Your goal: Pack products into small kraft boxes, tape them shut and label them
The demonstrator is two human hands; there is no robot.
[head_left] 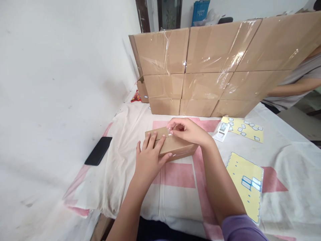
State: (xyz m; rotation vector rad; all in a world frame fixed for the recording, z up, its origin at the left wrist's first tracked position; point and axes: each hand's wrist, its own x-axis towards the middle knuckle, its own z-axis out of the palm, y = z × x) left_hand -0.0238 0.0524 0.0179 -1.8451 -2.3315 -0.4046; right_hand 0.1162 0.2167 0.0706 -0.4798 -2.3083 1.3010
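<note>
A small brown cardboard box (175, 147) lies on the cloth-covered table in front of me, its top flaps closed along a seam. My left hand (150, 150) rests on the box's left part, fingers spread over the top and thumb against the near side. Above the middle of the top, my right hand (188, 130) is closed in a pinch on a bit of clear tape (170, 133) near the seam. Shiny tape also shows on the box's near side.
Stacked, clear-taped cardboard boxes (205, 67) form a wall behind. A black phone (98, 151) lies left; a white packaged item (221, 131) and yellow sticker sheets (247, 201) lie right. A red packet (136, 96) sits at back left. Another person's arm (296, 87) shows at far right.
</note>
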